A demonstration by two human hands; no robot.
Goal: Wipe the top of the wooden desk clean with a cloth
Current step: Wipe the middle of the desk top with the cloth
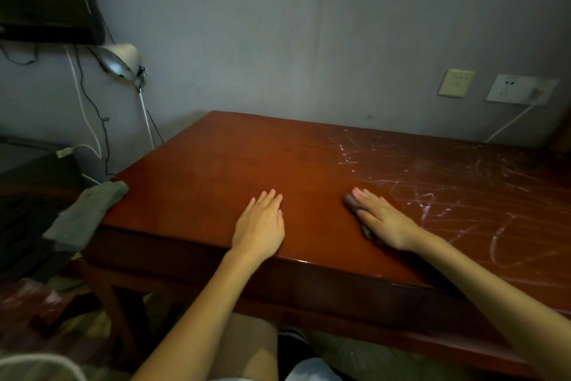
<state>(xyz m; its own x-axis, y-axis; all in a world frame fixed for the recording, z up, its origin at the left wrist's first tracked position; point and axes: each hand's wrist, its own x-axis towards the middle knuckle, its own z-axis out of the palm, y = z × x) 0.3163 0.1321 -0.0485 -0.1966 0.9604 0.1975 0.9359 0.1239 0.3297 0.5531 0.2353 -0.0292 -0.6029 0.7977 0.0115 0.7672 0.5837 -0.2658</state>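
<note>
Pressing the cloth (354, 206) under a flat right hand (386, 220) beside the white streaks (448, 192), with left hand (261, 226) spread on the desk (216, 164), probably needing a rightward sweep next.

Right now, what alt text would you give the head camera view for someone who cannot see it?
A person's right hand presses a dark cloth flat on a reddish wooden desk, beside white streaks covering the desk's right part. The left hand rests flat on the cleaner left part, and a grey rag hangs over the left corner.
</note>
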